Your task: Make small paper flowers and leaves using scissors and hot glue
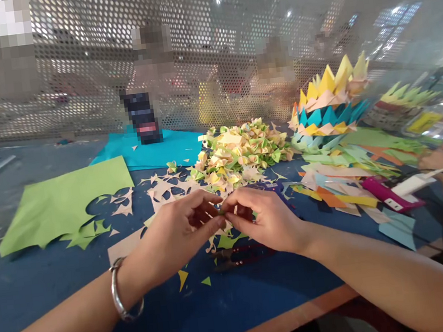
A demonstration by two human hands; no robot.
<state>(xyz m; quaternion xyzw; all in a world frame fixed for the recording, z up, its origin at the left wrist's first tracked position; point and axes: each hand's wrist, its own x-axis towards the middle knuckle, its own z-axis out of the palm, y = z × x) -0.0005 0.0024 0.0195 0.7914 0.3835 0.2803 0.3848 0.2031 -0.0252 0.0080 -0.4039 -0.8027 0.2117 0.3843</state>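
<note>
My left hand (pixel 173 230), with a silver bangle at the wrist, meets my right hand (pixel 271 221) over the middle of the table. Fingertips of both hands pinch a small green piece (pixel 221 212), seemingly paper and mostly hidden by the fingers. Beneath the hands lie green paper scraps (pixel 228 241) and a dark tool with reddish handles (pixel 251 254), its kind unclear. Just beyond them, pale pink paper with cut-out holes (pixel 168 188) lies flat. Behind it rises a heap of small folded paper pieces (pixel 243 147) in yellow, green and pink.
Green paper (pixel 69 199) and blue sheets (pixel 175 144) lie left and behind. Tiered pointed paper crowns (pixel 327 111) stand at the back right. A magenta power strip (pixel 388 194) with cables sits right, near another person's hand (pixel 440 159). Perforated metal mesh (pixel 198 35) stands behind.
</note>
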